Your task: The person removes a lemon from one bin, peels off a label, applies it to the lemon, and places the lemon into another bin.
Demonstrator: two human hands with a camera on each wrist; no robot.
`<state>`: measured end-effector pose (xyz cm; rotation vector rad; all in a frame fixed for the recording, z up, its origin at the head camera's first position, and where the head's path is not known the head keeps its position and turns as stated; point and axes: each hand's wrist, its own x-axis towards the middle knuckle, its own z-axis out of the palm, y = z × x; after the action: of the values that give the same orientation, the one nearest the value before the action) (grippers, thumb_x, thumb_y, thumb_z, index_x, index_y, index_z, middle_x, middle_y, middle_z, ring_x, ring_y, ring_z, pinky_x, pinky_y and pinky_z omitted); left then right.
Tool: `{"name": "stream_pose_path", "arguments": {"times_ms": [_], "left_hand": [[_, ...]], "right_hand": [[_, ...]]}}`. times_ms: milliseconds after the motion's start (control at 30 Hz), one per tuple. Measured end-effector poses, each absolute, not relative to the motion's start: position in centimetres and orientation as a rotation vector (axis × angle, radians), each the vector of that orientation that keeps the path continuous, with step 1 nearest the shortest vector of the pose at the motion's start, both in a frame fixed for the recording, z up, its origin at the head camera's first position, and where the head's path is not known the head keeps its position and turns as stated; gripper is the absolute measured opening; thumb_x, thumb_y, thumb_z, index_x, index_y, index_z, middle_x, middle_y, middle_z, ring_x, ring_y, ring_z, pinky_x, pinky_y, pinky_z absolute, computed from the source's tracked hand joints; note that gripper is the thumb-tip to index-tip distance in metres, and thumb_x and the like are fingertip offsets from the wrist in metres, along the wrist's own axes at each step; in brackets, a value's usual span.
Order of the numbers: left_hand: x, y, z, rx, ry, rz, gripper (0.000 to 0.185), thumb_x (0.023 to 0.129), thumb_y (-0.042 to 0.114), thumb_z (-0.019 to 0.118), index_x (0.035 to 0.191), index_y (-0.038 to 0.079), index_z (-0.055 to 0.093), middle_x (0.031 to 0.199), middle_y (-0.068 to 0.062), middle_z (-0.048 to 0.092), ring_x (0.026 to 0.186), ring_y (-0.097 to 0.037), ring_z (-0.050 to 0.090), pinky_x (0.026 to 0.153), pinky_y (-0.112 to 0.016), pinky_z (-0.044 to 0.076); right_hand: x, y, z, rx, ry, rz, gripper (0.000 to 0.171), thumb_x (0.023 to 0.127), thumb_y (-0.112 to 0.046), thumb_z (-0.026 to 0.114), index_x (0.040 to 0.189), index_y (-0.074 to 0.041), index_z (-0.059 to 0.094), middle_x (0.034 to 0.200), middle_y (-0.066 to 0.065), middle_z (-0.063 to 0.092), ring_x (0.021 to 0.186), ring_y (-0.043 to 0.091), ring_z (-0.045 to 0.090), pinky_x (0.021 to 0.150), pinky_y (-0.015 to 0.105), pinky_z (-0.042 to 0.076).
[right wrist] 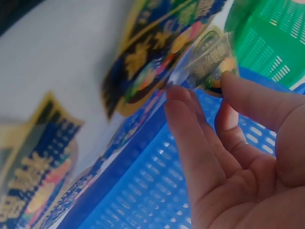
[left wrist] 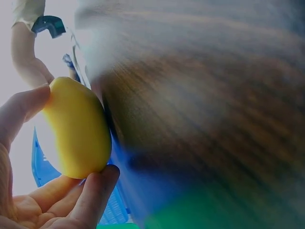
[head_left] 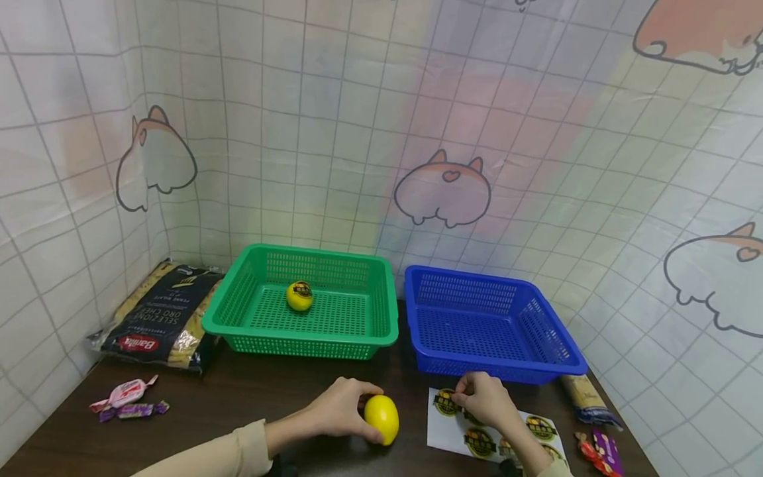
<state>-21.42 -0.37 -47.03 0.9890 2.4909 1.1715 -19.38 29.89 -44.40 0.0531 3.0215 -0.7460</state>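
My left hand (head_left: 340,411) holds a yellow lemon (head_left: 381,420) just above or on the dark table; which of the two I cannot tell. In the left wrist view, thumb and fingertips grip the lemon (left wrist: 78,129) at its two ends. Over the white sticker sheet (head_left: 444,437), my right hand (head_left: 485,397) pinches a round black-and-yellow sticker (head_left: 446,401) near the sheet's upper left corner. The right wrist view shows this sticker (right wrist: 212,62) under the thumb, its surface tilted away from the sheet. Other stickers (head_left: 479,442) lie on the sheet, partly hidden by the right arm.
A green basket (head_left: 301,341) holds one lemon with a sticker (head_left: 299,296). Right of it stands a blue basket (head_left: 489,361). A pasta bag (head_left: 161,315) and wrapped candies (head_left: 128,394) lie at left. Another packet (head_left: 587,397) and candies (head_left: 599,454) lie at right.
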Motion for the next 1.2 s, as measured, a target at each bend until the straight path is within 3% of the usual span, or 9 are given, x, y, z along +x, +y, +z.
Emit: {"name": "stream_pose_path", "arguments": {"times_ms": [567, 900, 1200], "left_hand": [[-21.6, -0.4, -46.7, 1.001, 2.472, 1.155, 0.07, 0.066, 0.042, 0.088, 0.122, 0.003, 0.069, 0.113, -0.008, 0.075, 0.085, 0.002, 0.064, 0.074, -0.017, 0.054], [-21.6, -0.4, -46.9, 0.973, 2.437, 1.2, 0.071, 0.067, 0.039, 0.089, 0.123, 0.003, 0.068, 0.116, -0.01, 0.074, 0.091, -0.003, 0.07, 0.076, -0.019, 0.057], [-21.6, -0.4, -46.7, 0.964, 2.398, 1.244, 0.069, 0.066, 0.035, 0.09, 0.123, 0.001, 0.068, 0.115, -0.012, 0.075, 0.092, -0.003, 0.07, 0.077, -0.019, 0.058]], "right_hand": [[-18.0, 29.1, -42.4, -0.085, 2.996, -0.923, 0.015, 0.083, -0.016, 0.078, 0.079, -0.012, 0.064, 0.069, -0.003, 0.068, 0.061, 0.009, 0.058, 0.054, 0.024, 0.044], [-17.2, 27.6, -41.4, -0.328, 2.606, -1.313, 0.022, 0.089, -0.021, 0.073, 0.092, -0.002, 0.063, 0.081, 0.01, 0.073, 0.073, 0.02, 0.071, 0.065, 0.032, 0.061], [-17.4, 25.1, -40.8, -0.503, 2.469, -1.341, 0.02, 0.092, -0.02, 0.07, 0.098, -0.002, 0.063, 0.086, 0.013, 0.072, 0.071, 0.012, 0.068, 0.064, 0.029, 0.059]]}}
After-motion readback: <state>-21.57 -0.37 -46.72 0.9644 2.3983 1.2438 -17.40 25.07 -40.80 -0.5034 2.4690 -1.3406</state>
